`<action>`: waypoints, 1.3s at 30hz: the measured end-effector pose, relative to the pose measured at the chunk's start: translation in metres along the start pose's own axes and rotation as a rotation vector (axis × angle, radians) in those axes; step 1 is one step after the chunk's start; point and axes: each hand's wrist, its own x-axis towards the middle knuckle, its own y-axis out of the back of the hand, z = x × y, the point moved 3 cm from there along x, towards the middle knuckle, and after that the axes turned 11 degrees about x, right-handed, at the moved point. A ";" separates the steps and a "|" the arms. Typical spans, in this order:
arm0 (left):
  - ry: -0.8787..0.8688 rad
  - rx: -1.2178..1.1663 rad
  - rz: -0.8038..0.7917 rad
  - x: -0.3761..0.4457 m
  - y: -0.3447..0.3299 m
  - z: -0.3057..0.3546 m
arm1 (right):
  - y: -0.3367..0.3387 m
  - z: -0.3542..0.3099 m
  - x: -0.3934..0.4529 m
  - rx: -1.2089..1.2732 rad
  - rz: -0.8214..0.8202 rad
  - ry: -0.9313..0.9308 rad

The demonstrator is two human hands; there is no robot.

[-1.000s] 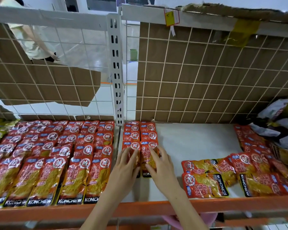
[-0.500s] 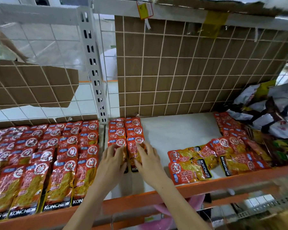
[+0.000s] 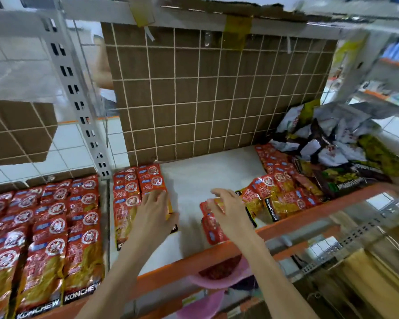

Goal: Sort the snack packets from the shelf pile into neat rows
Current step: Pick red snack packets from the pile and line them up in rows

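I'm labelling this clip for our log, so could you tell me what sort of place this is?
Most likely a shop or stockroom aisle: orange-edged metal shelf with a wire-grid back, identical red snack packets lined in rows, and further stocked shelving at the far right.

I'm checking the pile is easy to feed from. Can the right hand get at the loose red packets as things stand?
Probably yes: the right hand already hovers over the nearest loose red packets at the shelf front, and nothing lies between them.
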 end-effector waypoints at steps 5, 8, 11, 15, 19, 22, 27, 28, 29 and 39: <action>-0.038 0.099 -0.222 0.002 -0.017 0.066 | 0.063 0.055 -0.013 -0.314 0.133 -0.286; -0.042 0.216 -0.261 -0.001 -0.033 0.088 | 0.074 0.071 -0.016 -0.442 0.102 -0.405; -0.042 0.194 -0.249 0.002 -0.044 0.099 | 0.077 0.070 -0.016 -0.412 0.109 -0.429; -0.055 0.135 -0.260 0.011 -0.050 0.101 | 0.078 0.065 -0.008 -0.433 0.131 -0.459; -0.105 0.091 -0.250 0.027 -0.053 0.098 | 0.071 0.073 0.006 -0.400 0.134 -0.495; -0.135 0.037 -0.287 0.045 -0.055 0.095 | 0.066 0.081 0.015 -0.356 0.152 -0.509; -0.179 -0.142 -0.270 0.075 -0.051 0.096 | 0.069 0.079 0.029 -0.300 0.149 -0.579; -0.177 -0.183 -0.264 0.078 -0.051 0.097 | 0.069 0.079 0.032 -0.272 0.155 -0.604; -0.165 -0.226 -0.265 0.081 -0.052 0.098 | 0.070 0.079 0.034 -0.238 0.163 -0.623; 0.086 -0.088 -0.226 0.090 -0.070 0.085 | 0.075 0.080 0.036 -0.039 0.208 -0.650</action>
